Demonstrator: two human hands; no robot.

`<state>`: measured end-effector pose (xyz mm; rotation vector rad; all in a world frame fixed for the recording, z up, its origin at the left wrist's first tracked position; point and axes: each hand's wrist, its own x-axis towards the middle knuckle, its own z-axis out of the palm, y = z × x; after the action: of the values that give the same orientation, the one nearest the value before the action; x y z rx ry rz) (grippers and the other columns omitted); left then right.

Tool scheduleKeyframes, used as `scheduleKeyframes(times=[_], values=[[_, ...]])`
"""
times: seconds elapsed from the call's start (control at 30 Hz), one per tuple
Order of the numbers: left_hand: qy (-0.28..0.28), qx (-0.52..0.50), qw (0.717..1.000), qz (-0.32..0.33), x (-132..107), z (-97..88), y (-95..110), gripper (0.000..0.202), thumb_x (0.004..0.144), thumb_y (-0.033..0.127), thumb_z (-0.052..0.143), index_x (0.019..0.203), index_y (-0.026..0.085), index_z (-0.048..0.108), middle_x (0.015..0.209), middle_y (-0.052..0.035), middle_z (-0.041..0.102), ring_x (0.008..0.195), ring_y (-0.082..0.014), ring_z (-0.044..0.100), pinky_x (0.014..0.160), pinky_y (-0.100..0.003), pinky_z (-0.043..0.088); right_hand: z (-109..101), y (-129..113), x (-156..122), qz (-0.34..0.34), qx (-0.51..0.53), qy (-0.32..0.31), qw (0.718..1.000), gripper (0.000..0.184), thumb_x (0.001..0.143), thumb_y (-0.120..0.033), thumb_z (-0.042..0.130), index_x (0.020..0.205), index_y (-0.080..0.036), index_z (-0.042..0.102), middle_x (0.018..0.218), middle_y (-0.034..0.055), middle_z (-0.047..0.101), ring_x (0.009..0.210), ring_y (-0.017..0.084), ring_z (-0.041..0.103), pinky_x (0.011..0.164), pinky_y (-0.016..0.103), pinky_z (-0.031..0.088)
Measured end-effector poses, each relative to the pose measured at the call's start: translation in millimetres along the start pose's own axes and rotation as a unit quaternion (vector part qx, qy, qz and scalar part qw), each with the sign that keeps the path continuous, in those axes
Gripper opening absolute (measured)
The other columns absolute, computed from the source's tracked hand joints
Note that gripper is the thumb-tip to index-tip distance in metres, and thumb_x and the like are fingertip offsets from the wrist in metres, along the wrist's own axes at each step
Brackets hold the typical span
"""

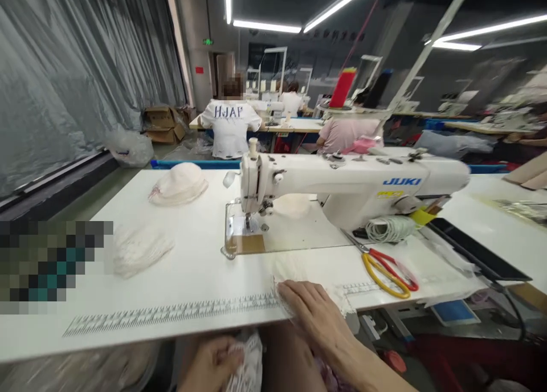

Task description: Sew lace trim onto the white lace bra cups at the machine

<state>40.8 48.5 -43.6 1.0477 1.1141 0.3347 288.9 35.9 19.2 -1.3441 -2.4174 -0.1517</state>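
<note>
Below the table's front edge, my left hand (216, 362) is closed on a piece of white lace (248, 364) near my lap. My right hand (314, 315) lies flat at the table edge, fingers stretched out over a thin cream lace-edged piece (289, 266). Part of that piece is hidden under the palm. Beyond it stands a white sewing machine (350, 178), its needle and presser foot (248, 222) above the metal bed. To the right of my right hand rest scissors (387, 273) with one yellow and one red handle loop.
Two piles of pale fabric pieces, a rounded one (179, 182) and a flatter one (143, 248), lie on the left. A printed ruler (171, 312) runs along the front edge. A coil of pale cord (390, 229) sits by the machine. People work at tables ahead.
</note>
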Motion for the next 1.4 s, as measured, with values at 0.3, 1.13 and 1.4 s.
scheduleKeyframes(times=[0.3,1.13,1.4], values=[[0.043,-0.145,0.988,0.033,-25,17.2,17,0.061,0.058,0.054,0.075,0.096,0.007,0.064,0.071,-0.0059,0.066,0.059,-0.0120,0.054,0.058,-0.022,0.039,-36,-47,2,0.120,0.482,-0.181,0.849,0.015,0.089,-0.030,0.052,0.081,-0.019,0.058,0.070,-0.0010,0.058,0.061,0.011,0.052,0.056,0.019,0.040],[-0.030,-0.075,0.996,0.020,-64,16.9,19,0.036,0.070,0.041,0.070,0.084,0.007,0.069,0.064,-0.0018,0.059,0.057,-0.0078,0.046,0.056,-0.019,0.034,25,-62,7,0.100,0.390,-0.224,0.888,0.024,0.096,-0.035,0.034,0.087,-0.020,0.050,0.068,-0.0013,0.053,0.059,0.012,0.045,0.055,0.024,0.029],[-0.044,-0.078,0.995,-0.034,-66,-1.3,13,0.034,0.063,0.041,0.075,0.079,0.011,0.071,0.065,-0.0008,0.061,0.062,-0.0091,0.048,0.061,-0.020,0.036,16,-50,0,0.101,0.483,-0.251,0.833,0.024,0.093,-0.043,0.042,0.100,-0.022,0.051,0.091,0.0039,0.058,0.080,0.016,0.055,0.069,0.026,0.042]])
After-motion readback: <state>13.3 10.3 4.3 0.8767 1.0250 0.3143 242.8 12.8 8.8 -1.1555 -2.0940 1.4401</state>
